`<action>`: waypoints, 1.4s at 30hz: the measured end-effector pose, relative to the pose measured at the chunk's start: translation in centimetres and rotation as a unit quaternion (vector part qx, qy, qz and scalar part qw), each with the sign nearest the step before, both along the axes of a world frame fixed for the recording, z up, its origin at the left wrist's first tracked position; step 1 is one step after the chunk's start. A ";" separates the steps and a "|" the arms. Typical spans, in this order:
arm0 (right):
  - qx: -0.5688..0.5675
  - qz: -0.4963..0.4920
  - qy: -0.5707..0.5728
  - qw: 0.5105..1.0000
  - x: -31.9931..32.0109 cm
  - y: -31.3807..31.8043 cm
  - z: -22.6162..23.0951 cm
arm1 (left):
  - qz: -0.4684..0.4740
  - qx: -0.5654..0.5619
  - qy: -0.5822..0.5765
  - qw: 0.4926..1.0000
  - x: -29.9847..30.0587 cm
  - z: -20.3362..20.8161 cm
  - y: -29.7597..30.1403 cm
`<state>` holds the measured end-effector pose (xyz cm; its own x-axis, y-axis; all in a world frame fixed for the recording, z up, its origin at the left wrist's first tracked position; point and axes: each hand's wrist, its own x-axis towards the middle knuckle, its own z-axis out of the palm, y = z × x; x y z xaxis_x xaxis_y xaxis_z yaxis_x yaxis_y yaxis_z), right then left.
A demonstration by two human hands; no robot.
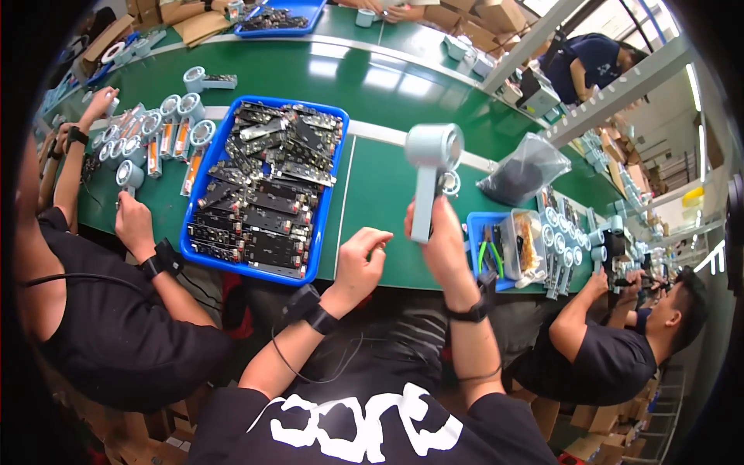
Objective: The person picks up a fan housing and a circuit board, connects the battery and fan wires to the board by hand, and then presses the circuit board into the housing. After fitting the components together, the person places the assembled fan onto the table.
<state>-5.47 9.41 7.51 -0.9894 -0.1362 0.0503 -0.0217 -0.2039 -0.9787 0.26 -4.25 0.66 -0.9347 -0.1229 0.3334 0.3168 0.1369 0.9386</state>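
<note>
A pale blue-grey handheld fan [425, 182], with a round head and a straight flat handle, stands upright in front of me. My right hand [446, 248] is closed around the lower part of its handle. Left of the fan, and apart from it, my left hand [359, 269] is raised with its fingers curled in and pressed together. Whether anything small is between those fingers is hidden. Another round pale fan part [449, 183] shows partly behind the held fan, on the green table [380, 194].
Left stands a blue tray [184, 225] piled with circuit boards [271, 209]. Right are a blue bin [474, 225] with green-handled pliers [490, 252], a clear box [521, 244] and a plastic bag [525, 170]. Co-workers sit close on both sides; more fans [170, 116] lie left.
</note>
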 end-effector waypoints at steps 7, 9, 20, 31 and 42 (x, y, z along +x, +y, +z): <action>0.179 0.171 -0.002 0.969 -18.6 -0.3 4.4 | -0.011 -0.191 0.084 0.978 -0.1 -0.8 0.3; 0.511 -0.008 0.246 0.824 -23.2 0.3 2.7 | -0.035 -0.182 0.094 0.978 -0.5 -1.1 0.3; 0.728 -0.201 0.185 0.629 -36.7 5.7 -9.9 | -0.028 -0.245 0.114 0.962 -0.3 -0.1 1.1; 0.654 0.126 0.136 0.734 -24.4 5.1 0.9 | 0.000 -0.237 0.114 0.965 0.0 -0.8 -0.1; 0.647 0.223 0.162 0.711 -8.1 5.3 2.1 | 0.095 -0.366 0.137 0.916 2.5 8.9 -9.5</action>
<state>-13.58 14.75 9.63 -0.7980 -0.5726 -0.1879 -0.5043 0.8052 -0.3119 2.80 -13.77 9.54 -0.7884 0.0752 0.6106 0.4317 0.7747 0.4620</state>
